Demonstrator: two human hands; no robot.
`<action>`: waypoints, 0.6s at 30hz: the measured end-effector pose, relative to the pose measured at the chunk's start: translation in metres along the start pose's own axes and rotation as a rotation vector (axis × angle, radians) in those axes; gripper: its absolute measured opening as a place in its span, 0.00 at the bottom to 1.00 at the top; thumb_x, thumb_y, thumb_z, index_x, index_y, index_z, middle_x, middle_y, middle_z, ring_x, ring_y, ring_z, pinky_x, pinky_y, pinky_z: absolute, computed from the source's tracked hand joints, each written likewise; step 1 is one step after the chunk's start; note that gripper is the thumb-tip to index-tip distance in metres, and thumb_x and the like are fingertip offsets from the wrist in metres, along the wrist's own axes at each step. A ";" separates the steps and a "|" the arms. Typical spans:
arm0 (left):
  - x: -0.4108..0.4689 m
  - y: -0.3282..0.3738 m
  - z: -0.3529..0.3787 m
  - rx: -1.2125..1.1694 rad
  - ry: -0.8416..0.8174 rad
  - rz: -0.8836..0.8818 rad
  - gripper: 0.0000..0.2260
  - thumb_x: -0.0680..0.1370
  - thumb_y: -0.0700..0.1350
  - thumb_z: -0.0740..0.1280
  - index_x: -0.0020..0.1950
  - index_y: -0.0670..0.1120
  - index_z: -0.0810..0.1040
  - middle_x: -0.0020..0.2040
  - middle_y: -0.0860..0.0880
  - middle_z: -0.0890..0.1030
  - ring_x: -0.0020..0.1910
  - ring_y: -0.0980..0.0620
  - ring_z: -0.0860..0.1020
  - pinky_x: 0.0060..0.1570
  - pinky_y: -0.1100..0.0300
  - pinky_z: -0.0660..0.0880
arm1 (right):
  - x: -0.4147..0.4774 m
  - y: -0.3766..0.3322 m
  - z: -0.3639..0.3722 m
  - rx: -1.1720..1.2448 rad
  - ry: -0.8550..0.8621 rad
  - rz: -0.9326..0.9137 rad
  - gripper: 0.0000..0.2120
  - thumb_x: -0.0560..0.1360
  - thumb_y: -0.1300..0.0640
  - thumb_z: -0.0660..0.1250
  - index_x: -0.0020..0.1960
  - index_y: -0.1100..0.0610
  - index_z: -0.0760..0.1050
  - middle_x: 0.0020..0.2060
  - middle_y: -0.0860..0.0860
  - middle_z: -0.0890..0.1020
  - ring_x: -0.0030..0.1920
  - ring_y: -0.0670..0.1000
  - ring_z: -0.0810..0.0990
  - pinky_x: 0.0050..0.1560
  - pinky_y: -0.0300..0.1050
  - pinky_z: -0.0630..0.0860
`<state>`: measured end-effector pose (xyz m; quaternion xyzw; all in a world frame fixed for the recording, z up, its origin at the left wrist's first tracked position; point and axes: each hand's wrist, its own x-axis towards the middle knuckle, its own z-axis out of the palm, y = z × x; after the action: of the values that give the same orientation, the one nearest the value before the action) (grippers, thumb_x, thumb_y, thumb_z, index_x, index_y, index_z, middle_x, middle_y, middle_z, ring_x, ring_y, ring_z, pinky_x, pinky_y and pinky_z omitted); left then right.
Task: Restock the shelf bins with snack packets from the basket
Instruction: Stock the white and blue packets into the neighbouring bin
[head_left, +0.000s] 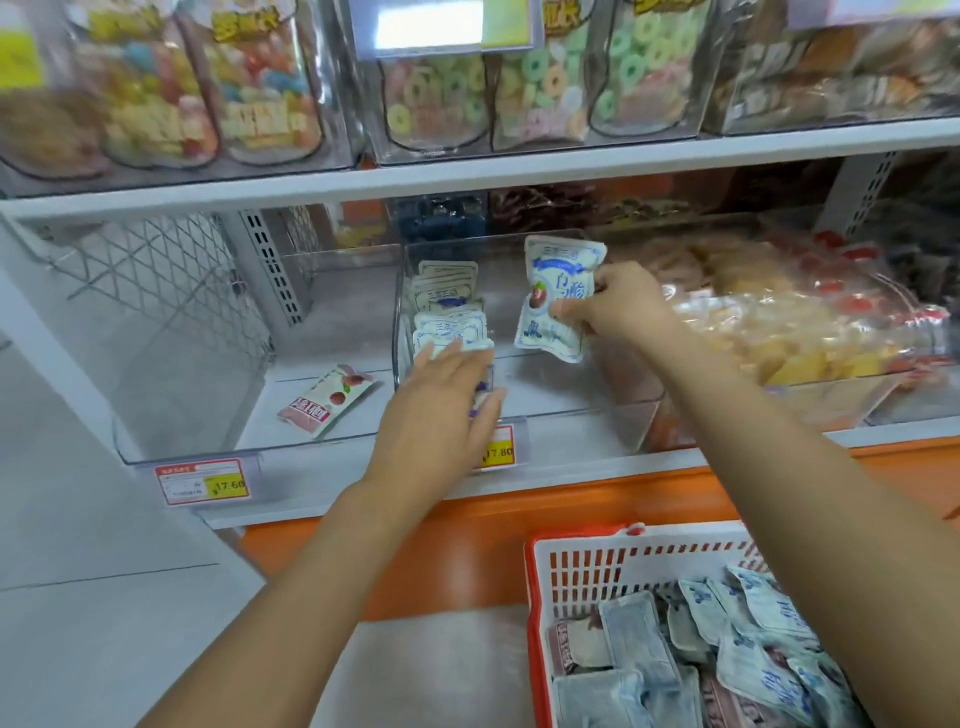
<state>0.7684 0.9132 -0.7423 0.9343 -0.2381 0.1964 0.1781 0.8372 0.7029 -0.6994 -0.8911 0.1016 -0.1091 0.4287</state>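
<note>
Price check at the shelf: a price tag (202, 486) on the front of the clear bin (182, 431), down-left of your left hand (441, 400), reads "17.60". A second tag (497, 452), just under that hand's fingers, reads "17.80". The snack packet (558, 299) pinched in your right hand (618, 306) bears blue Chinese characters, too blurred to read.

A shop: price tags (203, 482) front clear shelf bins (519, 379) of packaged sweets
</note>
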 end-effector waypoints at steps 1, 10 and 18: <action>0.002 -0.008 -0.003 -0.004 0.068 -0.015 0.21 0.81 0.51 0.57 0.71 0.43 0.69 0.69 0.43 0.72 0.72 0.46 0.64 0.72 0.58 0.51 | 0.014 -0.003 0.011 -0.072 0.001 0.034 0.15 0.67 0.52 0.77 0.50 0.59 0.81 0.49 0.56 0.84 0.49 0.56 0.82 0.52 0.48 0.78; 0.003 -0.052 0.001 -0.219 0.117 -0.279 0.18 0.82 0.50 0.55 0.71 0.49 0.68 0.36 0.54 0.74 0.36 0.54 0.74 0.32 0.59 0.62 | 0.091 -0.001 0.083 -0.308 -0.104 0.180 0.20 0.78 0.54 0.65 0.66 0.61 0.70 0.63 0.56 0.76 0.63 0.54 0.75 0.58 0.42 0.72; 0.003 -0.058 0.007 -0.279 0.143 -0.301 0.21 0.82 0.53 0.52 0.74 0.52 0.65 0.36 0.53 0.74 0.36 0.55 0.73 0.32 0.66 0.63 | 0.126 0.009 0.110 -0.280 -0.092 0.175 0.17 0.77 0.57 0.65 0.64 0.63 0.72 0.61 0.58 0.77 0.60 0.56 0.77 0.53 0.43 0.73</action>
<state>0.8023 0.9570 -0.7604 0.9093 -0.1076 0.1986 0.3494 0.9879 0.7443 -0.7595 -0.9339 0.1733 -0.0152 0.3122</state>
